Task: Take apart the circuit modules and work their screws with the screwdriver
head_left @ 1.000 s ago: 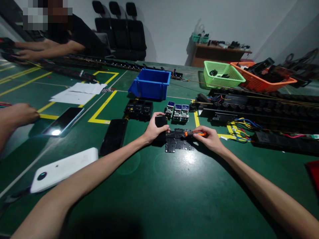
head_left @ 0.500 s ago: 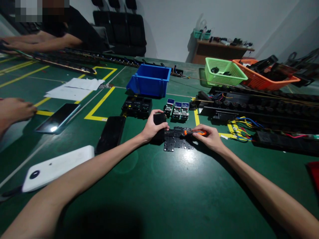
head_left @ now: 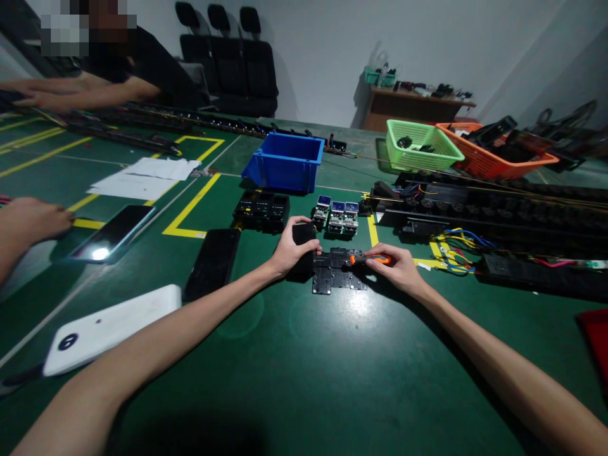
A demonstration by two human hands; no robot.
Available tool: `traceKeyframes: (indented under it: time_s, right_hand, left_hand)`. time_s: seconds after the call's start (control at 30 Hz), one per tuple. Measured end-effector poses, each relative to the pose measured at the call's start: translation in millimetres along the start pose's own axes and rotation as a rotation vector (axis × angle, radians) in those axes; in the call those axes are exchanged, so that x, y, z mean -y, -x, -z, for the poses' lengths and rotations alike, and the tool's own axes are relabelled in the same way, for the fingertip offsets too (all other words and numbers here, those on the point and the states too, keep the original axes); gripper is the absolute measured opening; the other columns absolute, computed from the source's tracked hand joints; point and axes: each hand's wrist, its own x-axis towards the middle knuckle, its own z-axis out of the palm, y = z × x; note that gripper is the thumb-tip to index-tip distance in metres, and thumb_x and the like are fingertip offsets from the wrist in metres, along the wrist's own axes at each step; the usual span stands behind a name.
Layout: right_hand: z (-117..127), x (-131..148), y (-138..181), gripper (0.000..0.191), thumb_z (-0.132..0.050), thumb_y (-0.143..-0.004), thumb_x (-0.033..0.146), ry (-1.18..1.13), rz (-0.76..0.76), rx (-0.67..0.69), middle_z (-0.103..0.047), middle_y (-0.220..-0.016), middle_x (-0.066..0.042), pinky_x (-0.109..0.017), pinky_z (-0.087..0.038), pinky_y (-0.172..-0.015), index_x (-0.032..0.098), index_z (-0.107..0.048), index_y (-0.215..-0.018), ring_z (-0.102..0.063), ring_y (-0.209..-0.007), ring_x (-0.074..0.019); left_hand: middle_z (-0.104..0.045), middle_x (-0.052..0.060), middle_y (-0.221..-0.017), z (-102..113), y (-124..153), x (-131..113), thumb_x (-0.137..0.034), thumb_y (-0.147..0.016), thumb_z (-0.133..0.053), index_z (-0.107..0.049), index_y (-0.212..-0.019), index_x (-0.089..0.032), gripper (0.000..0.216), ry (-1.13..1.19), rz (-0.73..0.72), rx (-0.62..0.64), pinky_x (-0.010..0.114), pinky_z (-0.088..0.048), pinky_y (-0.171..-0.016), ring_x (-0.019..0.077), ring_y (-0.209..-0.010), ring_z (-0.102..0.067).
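Observation:
My left hand (head_left: pixel 287 252) is closed round a black box-shaped part (head_left: pixel 303 261), standing on the table. My right hand (head_left: pixel 398 271) grips a screwdriver (head_left: pixel 380 259) with an orange and black handle, pointed left. The screwdriver's front end is over several flat black plastic plates (head_left: pixel 323 278) lying together between my hands; I cannot tell whether the tip touches them. Just beyond are small circuit modules (head_left: pixel 337 217) with blue tops. A black multi-part housing (head_left: pixel 261 211) lies to the left of them.
Left of my arm lie a black phone (head_left: pixel 213 261), a white device (head_left: pixel 114 326) and another phone (head_left: pixel 114 233). Behind stand a blue bin (head_left: pixel 285 166), a green basket (head_left: pixel 420 152) and an orange basket (head_left: pixel 503 166). Long black wired assemblies (head_left: pixel 475 206) occupy the right. A co-worker's hand (head_left: pixel 38 221) rests at left.
The camera view has tilted up slightly, so the scene sits a little lower. My hands keep the same grips on the black box-shaped part and the screwdriver.

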Motion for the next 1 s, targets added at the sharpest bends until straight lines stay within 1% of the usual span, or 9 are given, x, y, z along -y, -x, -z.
traceKeyframes:
  time_s: [0.17,0.27,0.33,0.47,0.63,0.83,1.0]
  right_hand:
    - [2.3,-1.2,0.4,0.023,-0.07,-0.078,0.038,0.003,-0.009,0.003,-0.069,-0.085,-0.005,-0.03,-0.048,-0.066,0.019,-0.07,-0.089,-0.062,-0.074,-0.0179]
    - [4.7,-2.2,-1.3,0.022,-0.07,-0.078,0.038,0.012,-0.002,0.015,-0.069,-0.087,-0.005,-0.03,-0.048,-0.067,0.019,-0.07,-0.089,-0.062,-0.076,-0.0186]
    - [6.4,-3.1,-3.0,0.02,-0.07,-0.079,0.036,0.007,0.006,0.001,-0.069,-0.086,-0.005,-0.03,-0.048,-0.068,0.019,-0.07,-0.089,-0.063,-0.077,-0.0186]
    - [8.4,-4.5,-5.6,0.017,-0.07,-0.079,0.033,-0.012,0.031,-0.037,-0.069,-0.086,-0.005,-0.03,-0.048,-0.069,0.02,-0.07,-0.089,-0.063,-0.077,-0.0186]
    - [8.2,-4.9,-5.4,0.016,-0.07,-0.079,0.031,-0.016,0.055,-0.027,-0.068,-0.087,-0.005,-0.03,-0.049,-0.07,0.019,-0.07,-0.09,-0.063,-0.079,-0.0185]
    - [8.0,-5.1,-3.1,0.016,-0.071,-0.079,0.031,-0.015,0.043,-0.024,-0.068,-0.087,-0.005,-0.029,-0.048,-0.069,0.019,-0.07,-0.089,-0.063,-0.079,-0.018]
    - [8.1,-6.4,-2.6,0.017,-0.071,-0.079,0.032,-0.021,0.022,-0.039,-0.069,-0.087,-0.005,-0.029,-0.048,-0.068,0.019,-0.07,-0.09,-0.063,-0.078,-0.0178]
  left_hand:
    - [-0.055,0.001,-0.094,-1.3,2.3,-1.5,-0.029,-0.069,-0.075,-0.037,-0.114,-0.022,0.059,-0.003,-0.014,-0.036,0.03,-0.058,-0.06,0.0128,-0.065,-0.067]
    - [-0.053,0.003,-0.104,-1.2,5.3,-2.3,-0.03,-0.069,-0.075,-0.038,-0.113,-0.023,0.058,-0.005,-0.031,-0.072,0.031,-0.059,-0.062,0.0123,-0.067,-0.067]
    - [-0.052,0.004,-0.108,-0.7,7.7,-2.8,-0.03,-0.069,-0.075,-0.038,-0.113,-0.023,0.057,-0.006,-0.032,-0.093,0.031,-0.06,-0.063,0.0125,-0.068,-0.068]
    - [-0.051,0.004,-0.11,0.9,11.3,-2.6,-0.028,-0.071,-0.074,-0.039,-0.113,-0.023,0.055,-0.008,-0.054,-0.133,0.031,-0.06,-0.064,0.0118,-0.068,-0.068]
    - [-0.049,0.004,-0.112,2.4,13.7,-0.5,-0.027,-0.071,-0.074,-0.04,-0.112,-0.024,0.054,-0.008,-0.083,-0.207,0.033,-0.061,-0.065,0.0116,-0.068,-0.067]
    - [-0.05,0.004,-0.112,2.9,15.3,-1.6,-0.026,-0.07,-0.074,-0.04,-0.112,-0.024,0.054,0.005,-0.062,-0.179,0.033,-0.061,-0.064,0.0114,-0.068,-0.067]
    - [-0.052,0.002,-0.105,2.4,16.4,-4.7,-0.026,-0.07,-0.074,-0.04,-0.112,-0.023,0.054,0.023,-0.035,-0.164,0.031,-0.059,-0.061,0.0113,-0.066,-0.067]
